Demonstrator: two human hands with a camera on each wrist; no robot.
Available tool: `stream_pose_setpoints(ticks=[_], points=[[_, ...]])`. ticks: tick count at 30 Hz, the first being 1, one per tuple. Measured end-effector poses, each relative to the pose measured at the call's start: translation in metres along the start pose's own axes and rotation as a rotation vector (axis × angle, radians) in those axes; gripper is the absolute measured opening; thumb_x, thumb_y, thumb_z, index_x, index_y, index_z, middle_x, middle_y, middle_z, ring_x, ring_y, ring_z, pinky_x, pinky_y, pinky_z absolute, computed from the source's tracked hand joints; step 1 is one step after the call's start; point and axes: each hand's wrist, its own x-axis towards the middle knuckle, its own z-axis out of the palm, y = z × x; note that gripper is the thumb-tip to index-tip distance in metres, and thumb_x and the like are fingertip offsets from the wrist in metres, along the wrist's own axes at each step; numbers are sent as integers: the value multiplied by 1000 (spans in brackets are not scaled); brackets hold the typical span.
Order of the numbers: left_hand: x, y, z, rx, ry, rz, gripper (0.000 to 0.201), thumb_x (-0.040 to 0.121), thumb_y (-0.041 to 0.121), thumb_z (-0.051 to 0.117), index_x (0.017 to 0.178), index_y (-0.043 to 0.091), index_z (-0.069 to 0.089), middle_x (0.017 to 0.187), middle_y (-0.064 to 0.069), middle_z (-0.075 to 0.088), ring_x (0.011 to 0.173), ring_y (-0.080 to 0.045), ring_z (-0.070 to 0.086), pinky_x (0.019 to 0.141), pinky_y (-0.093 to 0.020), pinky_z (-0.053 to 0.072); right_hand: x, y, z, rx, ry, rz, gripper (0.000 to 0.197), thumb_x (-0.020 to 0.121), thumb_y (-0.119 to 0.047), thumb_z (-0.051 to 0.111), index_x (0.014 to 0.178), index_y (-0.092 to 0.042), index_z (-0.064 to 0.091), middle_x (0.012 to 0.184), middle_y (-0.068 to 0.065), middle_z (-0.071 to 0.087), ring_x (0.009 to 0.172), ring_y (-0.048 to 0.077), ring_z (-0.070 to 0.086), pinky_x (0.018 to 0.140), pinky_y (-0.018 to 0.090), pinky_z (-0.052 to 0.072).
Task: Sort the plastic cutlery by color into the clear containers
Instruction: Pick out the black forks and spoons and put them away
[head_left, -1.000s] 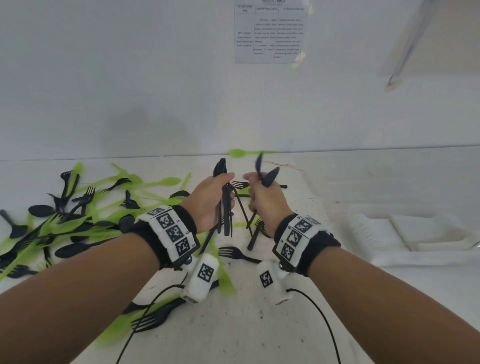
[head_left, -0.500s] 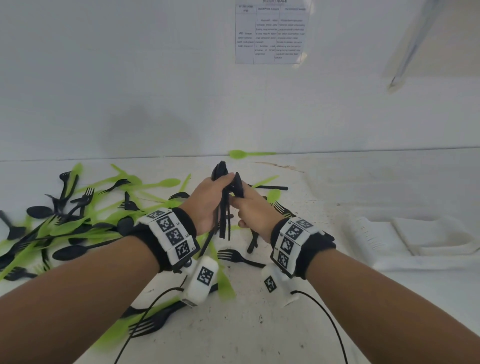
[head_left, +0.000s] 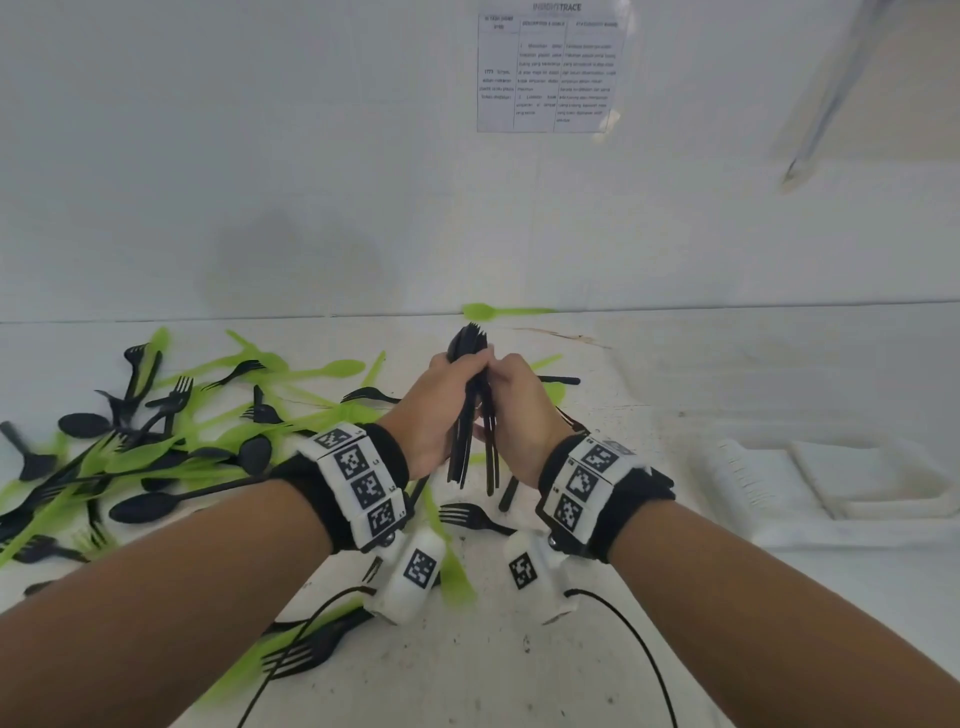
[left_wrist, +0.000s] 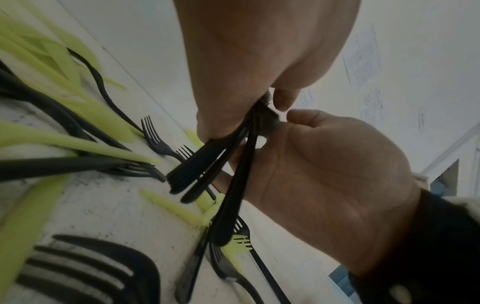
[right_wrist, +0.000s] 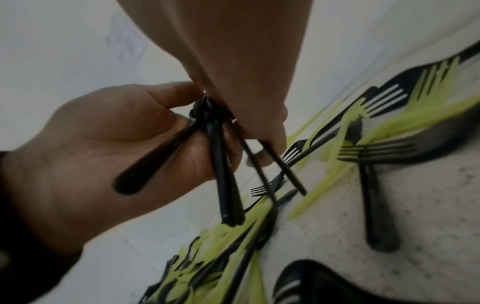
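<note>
- Gathering loose black pieces into one bundle of black cutlery (head_left: 470, 410) looks like the step in hand; the bundle is held upright above the table (head_left: 519, 649), heads at 12 o'clock, handles fanning down toward 6 o'clock.
- The left hand (head_left: 436, 405) has its fingers curled round the bundle near the heads; the right hand (head_left: 524, 410) pinches the same bundle from the 3 o'clock side, thumbs almost meeting.
- In the left wrist view the handles (left_wrist: 228, 185) splay apart below the grip, so squeezing lower down should square them before carrying.
- Let one hand take the full load, probably the left, so the right is free for more pieces.
- Nearest loose black items: a black fork (head_left: 467, 517) at 6 o'clock of the hands, and more in the mixed pile (head_left: 156, 441) at 9 o'clock, tangled with green cutlery (head_left: 322, 371).
- Keep green pieces out of the bundle; one green spoon (head_left: 498, 312) lies alone at 12 o'clock by the wall.
- The clear containers (head_left: 857, 483) sit at 3 o'clock, well apart from the hands; no cutlery shows in them, so sorting seems early.
- Risk: thin, slippery handles may slide out if the pinch loosens.
</note>
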Motion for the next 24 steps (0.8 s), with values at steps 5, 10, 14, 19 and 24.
stream_pose_setpoints(ticks=[5,10,14,19,24], points=[[-2,-1,-6,27,7,-19,46,100,41,55,136,13,51,119,-22,62,104,-31,69,97,-56,55,-2,-4,8,191,9,-52,39,112,-20,28,92,-6,59,74,-3,68,74,9,64,61,19,52],[-7,-5,-13,155,-67,27,36,106,29,43,138,22,55,133,-15,63,122,-29,61,104,-43,49,4,0,20,383,109,-34,22,105,-16,29,102,-9,49,91,13,46,89,27,49,76,35,48],[-12,0,-24,437,-191,139,44,109,20,39,143,47,44,144,12,54,132,-6,47,93,-19,38,5,-1,18,455,52,-68,30,87,-25,54,112,-11,44,107,12,37,100,31,35,81,41,42],[-11,8,-44,544,-259,157,44,108,28,49,145,52,46,135,16,64,121,-5,54,97,-33,38,2,3,15,421,-27,-65,43,81,-37,68,95,-4,44,97,13,34,88,31,36,77,44,37],[-9,4,-48,436,-280,155,43,104,17,57,143,36,55,132,-5,68,125,-21,63,110,-42,46,3,11,16,399,107,-77,20,103,-27,55,98,-11,44,95,13,52,89,30,57,80,47,53]])
